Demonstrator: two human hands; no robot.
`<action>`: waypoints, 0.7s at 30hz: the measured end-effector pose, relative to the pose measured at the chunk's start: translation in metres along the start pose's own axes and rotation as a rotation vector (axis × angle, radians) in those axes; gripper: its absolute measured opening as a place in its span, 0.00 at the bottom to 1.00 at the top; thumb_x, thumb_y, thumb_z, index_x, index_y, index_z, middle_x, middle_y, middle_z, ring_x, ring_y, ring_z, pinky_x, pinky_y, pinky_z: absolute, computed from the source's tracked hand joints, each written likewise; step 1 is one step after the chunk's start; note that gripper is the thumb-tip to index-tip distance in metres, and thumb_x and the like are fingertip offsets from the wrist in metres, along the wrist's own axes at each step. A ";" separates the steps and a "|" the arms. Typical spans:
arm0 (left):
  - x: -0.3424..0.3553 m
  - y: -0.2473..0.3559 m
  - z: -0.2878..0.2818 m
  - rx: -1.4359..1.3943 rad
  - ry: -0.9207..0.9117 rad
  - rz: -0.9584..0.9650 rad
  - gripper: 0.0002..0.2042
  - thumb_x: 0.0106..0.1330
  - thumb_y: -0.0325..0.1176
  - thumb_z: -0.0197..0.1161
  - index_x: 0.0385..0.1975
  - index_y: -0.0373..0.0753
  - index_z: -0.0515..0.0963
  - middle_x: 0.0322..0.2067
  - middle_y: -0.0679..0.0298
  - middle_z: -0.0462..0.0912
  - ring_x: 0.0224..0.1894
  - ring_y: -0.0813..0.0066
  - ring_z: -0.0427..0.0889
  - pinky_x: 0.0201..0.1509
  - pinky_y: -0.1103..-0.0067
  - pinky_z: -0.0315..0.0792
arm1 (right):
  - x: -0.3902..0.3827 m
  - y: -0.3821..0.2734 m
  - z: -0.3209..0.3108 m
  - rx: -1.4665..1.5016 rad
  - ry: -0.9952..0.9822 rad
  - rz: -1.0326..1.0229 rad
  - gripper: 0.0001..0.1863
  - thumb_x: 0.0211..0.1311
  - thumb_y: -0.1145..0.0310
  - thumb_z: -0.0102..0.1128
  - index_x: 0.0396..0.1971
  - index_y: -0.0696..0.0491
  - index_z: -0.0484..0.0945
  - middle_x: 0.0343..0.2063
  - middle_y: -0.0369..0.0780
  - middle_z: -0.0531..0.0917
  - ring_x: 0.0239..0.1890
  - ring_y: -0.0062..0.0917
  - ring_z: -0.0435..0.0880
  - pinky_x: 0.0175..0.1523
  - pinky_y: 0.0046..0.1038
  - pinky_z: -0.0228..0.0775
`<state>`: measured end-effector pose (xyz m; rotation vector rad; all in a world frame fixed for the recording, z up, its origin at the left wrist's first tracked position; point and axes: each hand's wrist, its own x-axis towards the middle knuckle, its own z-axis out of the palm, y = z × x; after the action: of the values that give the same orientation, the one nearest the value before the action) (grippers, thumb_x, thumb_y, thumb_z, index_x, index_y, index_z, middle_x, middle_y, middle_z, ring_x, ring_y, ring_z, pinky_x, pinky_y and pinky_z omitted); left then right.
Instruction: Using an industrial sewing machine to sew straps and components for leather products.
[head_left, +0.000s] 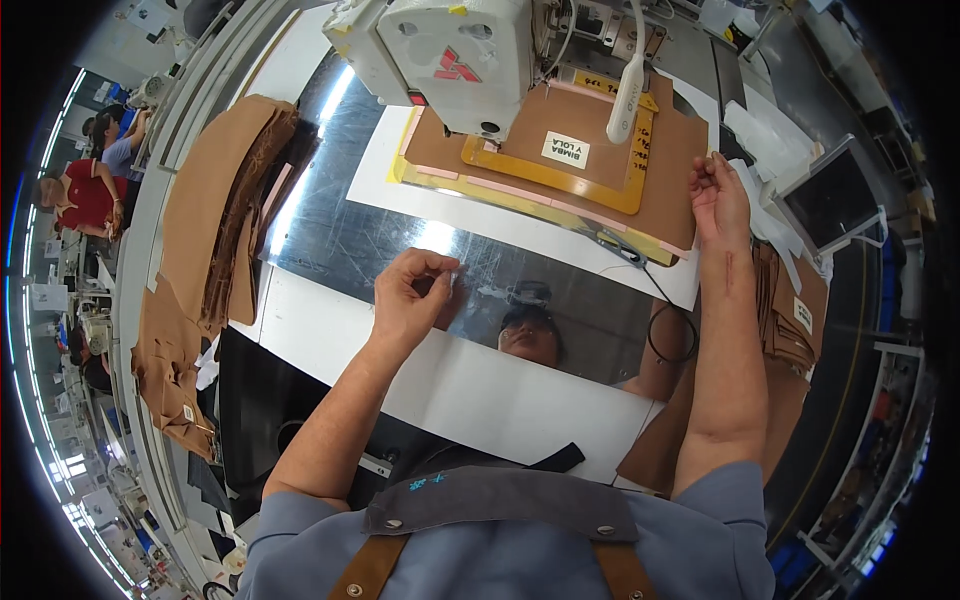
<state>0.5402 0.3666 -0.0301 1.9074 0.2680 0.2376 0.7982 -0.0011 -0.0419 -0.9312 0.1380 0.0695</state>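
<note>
In the head view, a white sewing machine (440, 55) is seen at the top, its head standing over a brown fabric panel (560, 150) that is laid flat on the table and framed by a yellow template (560, 180) with pink strips along its edges. The right hand (718, 200) is held at the panel's right edge, its fingers curled together on that edge; whether the cloth is truly pinched cannot be told. The left hand (412, 290) is raised over the shiny metal tabletop (350, 230), well apart from the panel, with thumb and fingertips pressed together, possibly on a thread too fine to make out. A stack of brown fabric pieces (215, 220) is draped at the left, and a second brown pile (790, 320) lies just beside the right forearm. A small screen (835, 200) is mounted at the right.
</note>
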 end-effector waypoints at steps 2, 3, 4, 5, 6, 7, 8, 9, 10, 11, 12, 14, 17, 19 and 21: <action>-0.006 0.018 0.002 0.008 -0.094 -0.090 0.05 0.65 0.20 0.62 0.38 0.32 0.82 0.40 0.63 0.81 0.39 0.80 0.82 0.45 0.83 0.75 | -0.017 -0.003 0.002 -0.161 0.074 -0.088 0.09 0.74 0.72 0.54 0.47 0.59 0.71 0.35 0.37 0.77 0.42 0.26 0.83 0.44 0.25 0.79; -0.008 0.024 0.004 0.001 -0.127 -0.093 0.05 0.65 0.20 0.63 0.39 0.32 0.82 0.39 0.63 0.81 0.39 0.80 0.81 0.44 0.82 0.75 | -0.025 -0.001 0.003 -0.164 0.075 -0.094 0.09 0.74 0.72 0.54 0.47 0.59 0.71 0.35 0.37 0.77 0.42 0.26 0.83 0.44 0.25 0.79; -0.009 0.031 0.007 -0.006 -0.160 -0.094 0.05 0.65 0.21 0.63 0.39 0.32 0.82 0.37 0.64 0.82 0.38 0.80 0.81 0.44 0.82 0.75 | -0.035 0.001 0.003 -0.199 0.088 -0.101 0.09 0.74 0.71 0.54 0.47 0.58 0.71 0.34 0.37 0.77 0.40 0.24 0.83 0.43 0.23 0.79; -0.008 0.040 0.010 -0.037 -0.198 -0.149 0.07 0.64 0.23 0.66 0.40 0.33 0.83 0.35 0.64 0.83 0.36 0.80 0.81 0.42 0.82 0.75 | -0.045 0.003 0.003 -0.234 0.102 -0.108 0.09 0.74 0.71 0.54 0.48 0.58 0.71 0.34 0.37 0.78 0.38 0.22 0.83 0.41 0.21 0.78; -0.010 0.049 0.011 -0.038 -0.196 -0.153 0.07 0.64 0.23 0.66 0.40 0.33 0.83 0.35 0.64 0.83 0.36 0.80 0.81 0.42 0.82 0.75 | -0.062 0.006 0.012 -0.236 0.101 -0.104 0.09 0.74 0.71 0.54 0.48 0.58 0.71 0.34 0.37 0.78 0.38 0.22 0.83 0.41 0.21 0.78; -0.006 0.054 0.013 0.023 -0.184 -0.049 0.08 0.63 0.24 0.68 0.41 0.33 0.83 0.35 0.63 0.83 0.36 0.79 0.82 0.41 0.81 0.75 | -0.079 0.011 0.030 -0.430 -0.016 -0.072 0.10 0.74 0.71 0.54 0.49 0.58 0.70 0.33 0.36 0.79 0.36 0.20 0.83 0.40 0.20 0.77; 0.000 0.058 0.017 0.080 -0.176 0.060 0.10 0.62 0.26 0.70 0.42 0.33 0.83 0.35 0.62 0.84 0.35 0.77 0.82 0.41 0.80 0.75 | -0.096 0.016 0.047 -0.625 -0.129 -0.046 0.11 0.75 0.71 0.54 0.51 0.58 0.69 0.31 0.36 0.80 0.34 0.18 0.83 0.39 0.19 0.76; 0.006 0.057 0.022 0.115 -0.161 0.150 0.14 0.61 0.28 0.72 0.45 0.33 0.82 0.37 0.60 0.85 0.36 0.74 0.84 0.43 0.77 0.78 | -0.112 0.023 0.060 -0.667 -0.270 -0.054 0.12 0.74 0.72 0.53 0.52 0.58 0.68 0.30 0.36 0.81 0.32 0.18 0.82 0.38 0.19 0.75; 0.010 0.064 0.029 0.107 -0.166 0.153 0.14 0.61 0.28 0.72 0.45 0.33 0.82 0.37 0.60 0.85 0.36 0.74 0.84 0.43 0.77 0.78 | -0.127 0.029 0.073 -0.711 -0.406 -0.063 0.13 0.74 0.73 0.53 0.53 0.59 0.66 0.28 0.37 0.83 0.31 0.17 0.82 0.37 0.19 0.74; 0.014 0.073 0.036 0.023 -0.177 0.140 0.15 0.60 0.29 0.73 0.46 0.33 0.82 0.37 0.60 0.85 0.38 0.73 0.84 0.45 0.76 0.79 | -0.143 0.035 0.088 -0.778 -0.469 -0.058 0.13 0.73 0.73 0.53 0.53 0.59 0.65 0.27 0.38 0.83 0.30 0.18 0.82 0.37 0.21 0.74; 0.017 0.079 0.041 -0.063 -0.189 0.128 0.17 0.59 0.30 0.73 0.47 0.33 0.82 0.37 0.60 0.86 0.40 0.71 0.85 0.46 0.75 0.80 | -0.155 0.039 0.102 -0.845 -0.532 -0.051 0.13 0.73 0.74 0.53 0.53 0.59 0.64 0.25 0.39 0.83 0.29 0.19 0.82 0.37 0.22 0.74; 0.028 0.064 0.049 -0.066 -0.256 0.153 0.19 0.60 0.30 0.74 0.49 0.33 0.81 0.39 0.59 0.87 0.42 0.74 0.85 0.48 0.77 0.81 | -0.168 0.049 0.123 -0.833 -0.587 -0.041 0.13 0.73 0.75 0.52 0.52 0.59 0.64 0.25 0.40 0.83 0.29 0.20 0.82 0.36 0.23 0.74; 0.032 0.044 0.052 -0.447 -0.366 -0.079 0.08 0.61 0.29 0.73 0.37 0.32 0.85 0.26 0.62 0.88 0.29 0.80 0.86 0.35 0.81 0.81 | -0.172 0.052 0.135 -0.820 -0.654 0.003 0.11 0.73 0.76 0.50 0.51 0.58 0.64 0.24 0.41 0.83 0.27 0.22 0.81 0.36 0.24 0.73; 0.034 0.061 0.037 -0.272 -0.360 -0.027 0.08 0.62 0.28 0.72 0.36 0.32 0.85 0.26 0.62 0.88 0.29 0.80 0.86 0.34 0.82 0.80 | -0.167 0.054 0.133 -0.859 -0.707 0.022 0.10 0.74 0.76 0.47 0.51 0.57 0.64 0.23 0.40 0.82 0.27 0.22 0.81 0.34 0.24 0.72; 0.035 0.062 0.029 -0.098 -0.346 0.030 0.07 0.63 0.28 0.71 0.36 0.32 0.85 0.27 0.61 0.88 0.29 0.80 0.86 0.33 0.82 0.80 | -0.167 0.055 0.136 -0.886 -0.722 0.017 0.10 0.74 0.76 0.47 0.51 0.57 0.65 0.23 0.40 0.82 0.27 0.21 0.81 0.34 0.23 0.71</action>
<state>0.5863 0.3302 0.0198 1.8200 -0.0042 -0.0603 0.6383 0.1410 0.0197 -1.7242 -0.6040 0.5049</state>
